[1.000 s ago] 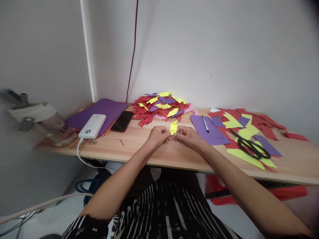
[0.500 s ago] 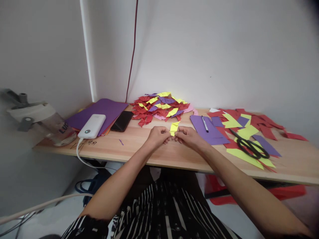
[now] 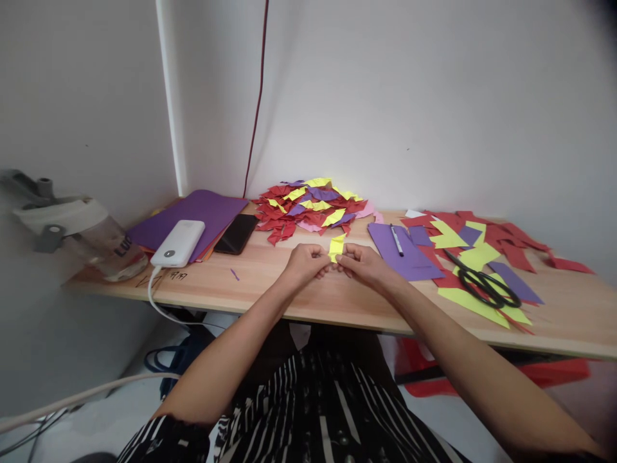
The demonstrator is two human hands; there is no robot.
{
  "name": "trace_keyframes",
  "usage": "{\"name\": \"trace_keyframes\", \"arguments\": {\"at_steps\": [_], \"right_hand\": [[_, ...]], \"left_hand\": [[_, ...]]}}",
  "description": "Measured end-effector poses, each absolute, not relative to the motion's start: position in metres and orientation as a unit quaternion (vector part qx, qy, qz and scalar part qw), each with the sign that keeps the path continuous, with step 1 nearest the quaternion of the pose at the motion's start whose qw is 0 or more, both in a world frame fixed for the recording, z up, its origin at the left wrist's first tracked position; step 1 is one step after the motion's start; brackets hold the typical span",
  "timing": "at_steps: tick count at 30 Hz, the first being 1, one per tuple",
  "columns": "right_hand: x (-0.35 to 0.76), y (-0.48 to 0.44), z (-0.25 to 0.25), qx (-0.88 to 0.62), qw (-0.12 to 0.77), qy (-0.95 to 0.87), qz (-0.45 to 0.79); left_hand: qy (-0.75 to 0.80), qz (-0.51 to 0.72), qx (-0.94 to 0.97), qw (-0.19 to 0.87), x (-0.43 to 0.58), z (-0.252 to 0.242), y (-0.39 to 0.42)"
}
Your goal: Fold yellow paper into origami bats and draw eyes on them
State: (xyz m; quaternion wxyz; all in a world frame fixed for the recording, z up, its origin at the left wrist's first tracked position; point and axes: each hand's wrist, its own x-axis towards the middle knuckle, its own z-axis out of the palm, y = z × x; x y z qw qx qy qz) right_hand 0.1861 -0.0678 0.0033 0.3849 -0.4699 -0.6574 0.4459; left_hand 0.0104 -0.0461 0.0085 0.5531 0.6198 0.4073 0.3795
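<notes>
A small piece of yellow paper (image 3: 337, 245) with crease lines stands between my two hands, above the front part of the table. My left hand (image 3: 308, 261) pinches its lower left side, and my right hand (image 3: 359, 262) pinches the lower right, thumbs close together. The curled fingers hide its bottom edge. Just behind lies a heap of folded paper pieces (image 3: 308, 207) in red, yellow, purple and pink. Purple sheets (image 3: 393, 254) with a pen (image 3: 397, 240) on top lie to the right of my right hand.
Black-handled scissors (image 3: 486, 286) rest on loose red, yellow and purple paper cuttings (image 3: 482, 257) at the right. On the left are a phone (image 3: 236, 234), a white power bank (image 3: 178, 244) with a cable, purple sheets (image 3: 202, 209) and a tilted-looking clear bottle (image 3: 108, 247).
The yellow paper has turned slightly and its top has shifted a little to the left. Both hands keep their pinch in nearly the same place.
</notes>
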Motion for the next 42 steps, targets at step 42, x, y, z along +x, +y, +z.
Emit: {"name": "trace_keyframes", "arguments": {"at_steps": [42], "right_hand": [[0.1817,-0.073,0.0107,-0.495,0.377,-0.659,0.423]], "left_hand": [[0.41,0.374,0.631,0.541,0.0109,0.0105,-0.0491]]}}
